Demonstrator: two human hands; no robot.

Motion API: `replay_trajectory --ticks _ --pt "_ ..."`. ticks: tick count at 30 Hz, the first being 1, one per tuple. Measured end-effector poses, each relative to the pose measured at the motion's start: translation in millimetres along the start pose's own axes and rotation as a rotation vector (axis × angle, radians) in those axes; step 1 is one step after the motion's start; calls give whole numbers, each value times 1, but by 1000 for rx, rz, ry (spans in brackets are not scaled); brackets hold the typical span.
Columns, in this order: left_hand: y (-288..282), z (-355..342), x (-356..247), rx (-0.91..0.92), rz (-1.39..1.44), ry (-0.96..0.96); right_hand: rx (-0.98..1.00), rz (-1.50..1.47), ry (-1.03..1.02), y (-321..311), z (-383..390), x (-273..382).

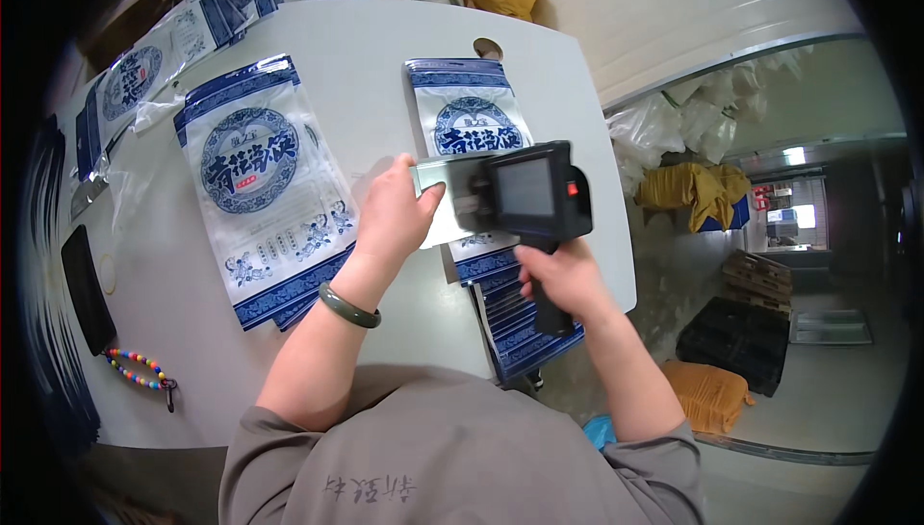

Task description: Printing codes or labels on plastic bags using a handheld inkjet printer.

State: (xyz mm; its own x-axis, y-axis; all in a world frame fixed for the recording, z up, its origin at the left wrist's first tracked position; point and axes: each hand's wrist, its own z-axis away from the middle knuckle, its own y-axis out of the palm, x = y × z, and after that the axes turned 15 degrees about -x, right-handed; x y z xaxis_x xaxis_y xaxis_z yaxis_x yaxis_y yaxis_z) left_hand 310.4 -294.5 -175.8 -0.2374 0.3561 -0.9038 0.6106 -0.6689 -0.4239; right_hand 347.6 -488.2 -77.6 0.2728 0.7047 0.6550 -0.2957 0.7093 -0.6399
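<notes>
The person is holding a black handheld printer (532,196) by its pistol handle, with the right hand (561,278) wrapped fully round the handle below the body, fingers closed tight so the screen is facing up toward the head. The printer is hovering over the right part of the white table (385,44), its left end meeting a pale pouch (435,200) that the left hand (393,217) is steadying. That left grip is pressing together on the pouch's near edge, thumb on top and fingers beneath, keeping the pouch flat and level, seemingly so the printer's face can be running against it. A green bangle (348,307) is sitting on the left wrist.

Beneath the hands, a fanned stack of blue-and-white pouches (515,323) is lying at the near right edge of the table, within easy reach. A second pile of blue-and-white pouches (265,188) is lying to the left, and more are spreading to the far left. A dark phone (87,289) and a beaded cord (137,368) are resting near the left edge.
</notes>
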Motion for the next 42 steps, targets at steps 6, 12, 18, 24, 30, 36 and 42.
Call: replay_trajectory --ticks 6,12,18,24,30,36,42 --pt "-3 -5 7 5 -8 21 -132 -407 94 -61 -26 -45" --pt "-8 11 -8 176 457 -154 -235 -899 0 -68 -33 -91" --pt "-9 54 -33 264 274 9 -79 -992 13 -70 -16 -118" --pt "-9 57 -41 295 47 -180 52 -1158 3 -76 -18 -154" --pt "16 -15 -12 -75 -12 -182 46 -1268 72 -75 -31 -191" --pt "37 -1 -22 -89 192 -223 53 -1266 36 -74 -36 -200" --pt "25 2 -41 -149 -400 202 68 -1256 10 -74 -42 -210"
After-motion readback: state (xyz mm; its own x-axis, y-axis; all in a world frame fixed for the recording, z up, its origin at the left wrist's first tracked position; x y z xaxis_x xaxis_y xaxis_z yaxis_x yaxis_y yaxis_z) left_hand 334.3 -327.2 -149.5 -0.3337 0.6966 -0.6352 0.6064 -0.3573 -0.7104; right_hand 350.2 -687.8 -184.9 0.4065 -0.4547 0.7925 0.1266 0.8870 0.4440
